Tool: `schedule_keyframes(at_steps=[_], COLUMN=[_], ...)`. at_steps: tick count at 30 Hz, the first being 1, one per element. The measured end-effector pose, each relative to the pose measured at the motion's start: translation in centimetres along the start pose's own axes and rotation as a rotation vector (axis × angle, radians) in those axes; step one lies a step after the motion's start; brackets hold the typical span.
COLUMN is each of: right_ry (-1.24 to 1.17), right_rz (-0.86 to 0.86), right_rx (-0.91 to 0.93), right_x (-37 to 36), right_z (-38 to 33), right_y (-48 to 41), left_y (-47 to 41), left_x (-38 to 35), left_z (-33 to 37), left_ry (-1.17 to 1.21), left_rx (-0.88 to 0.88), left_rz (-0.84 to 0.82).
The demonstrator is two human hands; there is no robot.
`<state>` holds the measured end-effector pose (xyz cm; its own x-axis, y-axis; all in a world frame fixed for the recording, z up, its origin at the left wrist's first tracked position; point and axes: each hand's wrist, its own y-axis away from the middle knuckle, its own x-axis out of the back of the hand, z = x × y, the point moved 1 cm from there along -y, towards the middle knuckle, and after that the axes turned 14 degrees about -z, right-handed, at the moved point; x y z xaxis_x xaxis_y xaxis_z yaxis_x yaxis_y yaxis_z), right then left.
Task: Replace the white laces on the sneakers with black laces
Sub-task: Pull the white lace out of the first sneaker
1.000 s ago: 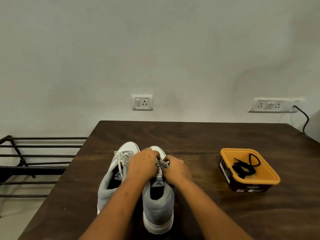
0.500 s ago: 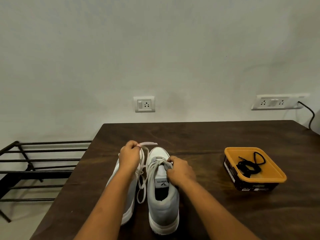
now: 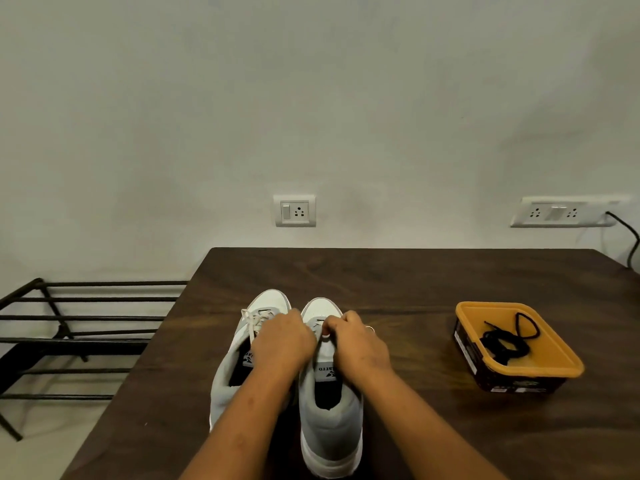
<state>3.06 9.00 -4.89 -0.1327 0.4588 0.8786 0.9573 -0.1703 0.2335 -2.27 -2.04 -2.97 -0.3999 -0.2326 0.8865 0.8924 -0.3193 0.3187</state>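
Left hand (image 3: 282,341) is curled knuckles-up over the lacing where the two sneakers meet. Its fingertips are hidden, so can't tell what it grips. Right hand (image 3: 358,344) pinches a pale lace end (image 3: 325,336) at the right sneaker (image 3: 330,427) eyelets, rest of that lacing covered. Left sneaker (image 3: 232,368) is just beside it, white lace (image 3: 254,318) threaded, tongue label half hidden. Right tongue label (image 3: 327,370) partly reads "ARTO" plus a logo. Both stand on the dark wooden table (image 3: 415,282). Black laces (image 3: 505,341) lie bundled on an orange-topped tub (image 3: 568,367), well to the right, side print unreadable.
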Motion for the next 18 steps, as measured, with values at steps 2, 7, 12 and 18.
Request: schedule_keyframes(at_steps=[2,7,12,18], right_ry=[-0.043,-0.04,-0.204,-0.974], right_rz=[0.013,0.014,0.094,-0.02], right_rx=[-0.003,-0.006,-0.108,-0.118], right_x=[-0.1,-0.1,0.3,1.7], right_z=[0.0,0.3,1.1,2.6], right_y=[-0.1,-0.5,-1.5,-1.5], left_y=[-0.3,-0.2,-0.1,-0.2], left_x=[-0.2,-0.4,0.0,-0.8], left_z=[0.2,0.3,0.5,1.0], left_ry=[0.0,0.158,0.221,0.158], left_rx=[-0.056,-0.135,-0.159,-0.135], left_rz=[0.007,-0.179,-0.251,-0.055])
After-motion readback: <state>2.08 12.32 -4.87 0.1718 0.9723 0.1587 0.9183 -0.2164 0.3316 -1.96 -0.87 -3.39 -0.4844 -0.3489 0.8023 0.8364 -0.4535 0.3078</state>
